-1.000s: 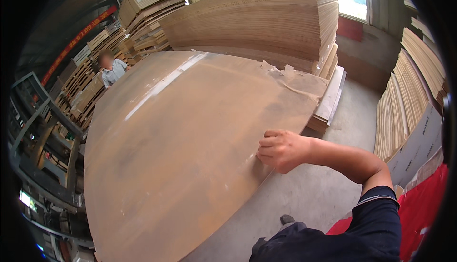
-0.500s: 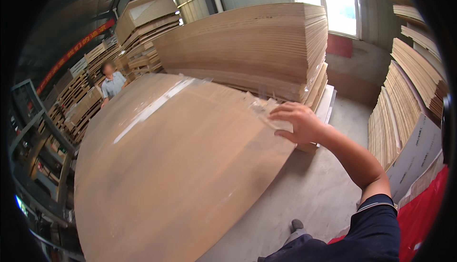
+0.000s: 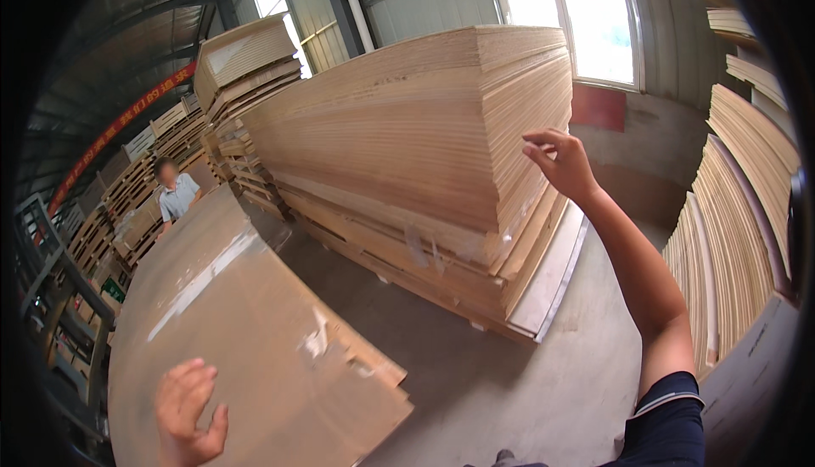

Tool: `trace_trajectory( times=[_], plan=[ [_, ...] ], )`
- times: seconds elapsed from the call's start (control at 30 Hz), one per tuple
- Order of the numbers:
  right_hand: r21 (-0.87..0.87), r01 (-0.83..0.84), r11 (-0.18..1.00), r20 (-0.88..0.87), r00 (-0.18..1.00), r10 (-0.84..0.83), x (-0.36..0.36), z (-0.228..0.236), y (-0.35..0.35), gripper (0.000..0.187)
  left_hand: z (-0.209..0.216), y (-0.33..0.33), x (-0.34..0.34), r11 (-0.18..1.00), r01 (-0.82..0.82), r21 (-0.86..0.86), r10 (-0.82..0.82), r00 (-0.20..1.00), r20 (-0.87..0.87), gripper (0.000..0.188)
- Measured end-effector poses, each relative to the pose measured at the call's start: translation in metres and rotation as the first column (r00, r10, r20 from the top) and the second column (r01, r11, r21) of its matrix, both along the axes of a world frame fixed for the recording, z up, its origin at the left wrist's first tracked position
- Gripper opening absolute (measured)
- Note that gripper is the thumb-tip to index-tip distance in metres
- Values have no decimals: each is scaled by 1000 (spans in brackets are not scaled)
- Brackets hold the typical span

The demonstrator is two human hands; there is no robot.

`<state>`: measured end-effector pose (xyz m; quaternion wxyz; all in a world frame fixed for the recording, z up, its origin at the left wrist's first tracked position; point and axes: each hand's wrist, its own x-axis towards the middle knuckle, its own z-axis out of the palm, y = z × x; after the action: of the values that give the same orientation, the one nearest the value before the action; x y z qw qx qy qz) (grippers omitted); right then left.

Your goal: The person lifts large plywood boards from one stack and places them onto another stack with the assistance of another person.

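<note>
The step in hand looks like squaring a thin brown sheet (image 3: 255, 331) that lies flat, near and to the left, on a low pile. The left hand (image 3: 188, 412) rests near the sheet's near edge, fingers (image 3: 197, 382) spread apart and flat, clamped on nothing. The right hand (image 3: 560, 161) is raised by the corner of the tall stack of boards (image 3: 407, 144) farther off, fingers loosely apart and empty; whether they touch the stack I cannot tell. A co-worker (image 3: 177, 195) stands at the sheet's far end. Any next move would need both hands on an edge.
</note>
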<state>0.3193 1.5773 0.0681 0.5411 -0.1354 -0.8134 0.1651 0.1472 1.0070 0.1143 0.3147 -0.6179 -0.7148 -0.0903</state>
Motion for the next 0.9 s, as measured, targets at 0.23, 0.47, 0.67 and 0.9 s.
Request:
trace_trajectory(
  times=[0.23, 0.47, 0.67, 0.9],
  plan=[
    [110, 86, 990, -167, 984, -66, -49, 93, 158, 36, 33, 182, -44, 994, 90, 70, -90, 996, 5, 27],
    [265, 67, 962, -57, 997, -54, -116, 185, 261, 52, 57, 307, -90, 988, 92, 120, -91, 996, -13, 28],
    [15, -213, 977, 408, 893, 188, -136, 238, 304, 64, 96, 438, -111, 938, 191, 289, -210, 977, 35, 23],
    [283, -341, 896, 432, 880, 198, -156, 267, 309, 68, 149, 586, -101, 880, 179, 440, -319, 909, 269, 32]
  ],
)
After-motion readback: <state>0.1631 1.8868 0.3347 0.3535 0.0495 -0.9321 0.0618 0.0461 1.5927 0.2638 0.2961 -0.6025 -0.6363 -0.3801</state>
